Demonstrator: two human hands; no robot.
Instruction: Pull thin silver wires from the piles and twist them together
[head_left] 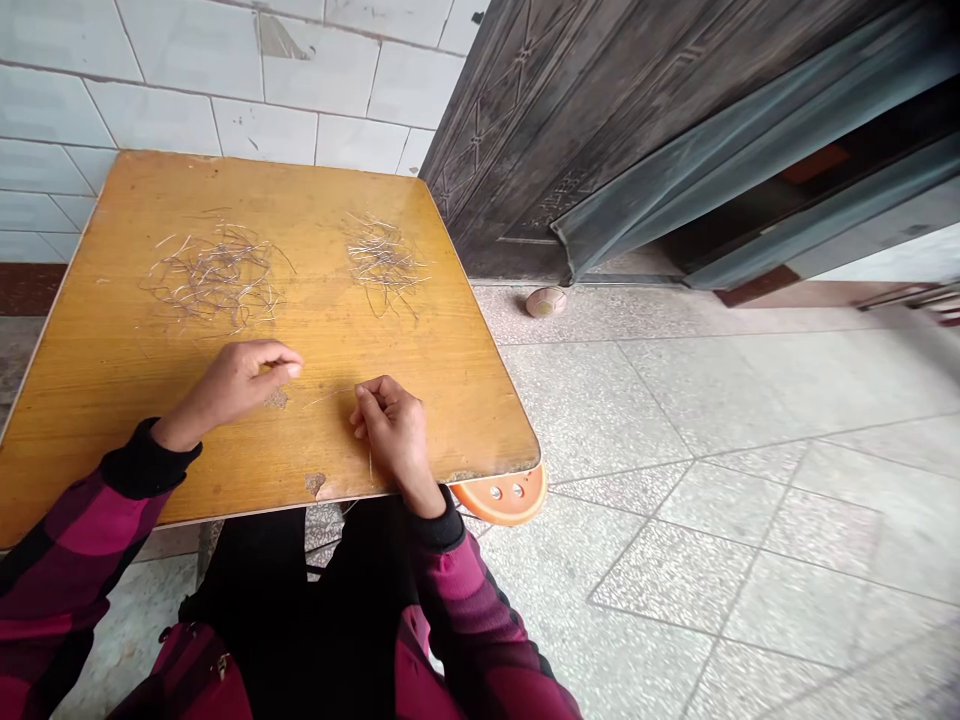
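Both my hands are over a yellow wooden table [315, 350]. My left hand [236, 382] has thumb and fingertips pressed together; whatever they hold, if anything, is too fine to make out. To its right, my right hand [394, 420] is closed in a pinch near the front edge. A thin wire [370, 466] shows below its fingers, and a faint thin line runs between the hands. Beyond my left hand lies a loose, tangled pile of thin wires [221, 280]. A smaller wire pile [385, 258] sits farther right, its pieces lying more nearly alongside each other.
White wall tiles [180, 60] border the table's far side. Right of it are a dark carved door [517, 150] and a grey-green curtain [675, 180]. A round object [546, 302] lies on the tiled floor [645, 390]. An orange stool seat [506, 500] pokes out below the table's corner.
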